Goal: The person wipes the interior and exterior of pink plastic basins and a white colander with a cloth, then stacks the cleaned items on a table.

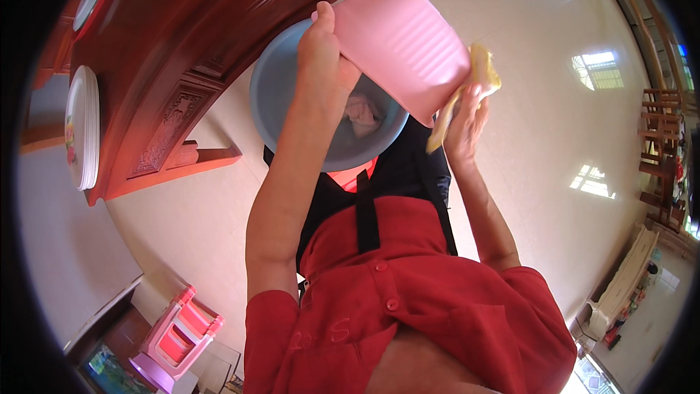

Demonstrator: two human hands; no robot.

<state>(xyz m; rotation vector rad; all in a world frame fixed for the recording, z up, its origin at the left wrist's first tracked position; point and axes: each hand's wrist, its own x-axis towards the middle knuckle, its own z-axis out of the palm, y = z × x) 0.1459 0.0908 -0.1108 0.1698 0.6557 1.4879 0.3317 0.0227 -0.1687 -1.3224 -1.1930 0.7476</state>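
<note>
Tilted in the air before me is a pink plastic container point(399, 38) with a ribbed side. My left hand point(322, 49) grips it at its left end, thumb up along the edge. Against its right end my right hand point(467, 123) presses a yellow cloth point(481, 68). Below the container stands a blue-grey basin point(273, 98), partly hidden by my left forearm and the container. A pale pink cloth point(362, 114) lies inside the basin. The container's far side is out of sight.
A carved reddish-brown wooden cabinet point(213, 27) stands close on the left, with a stack of white plates point(83, 126) on it. Pink plastic stools point(178, 334) are at the lower left. Wooden chairs point(659, 148) line the far right of the tiled floor point(536, 137).
</note>
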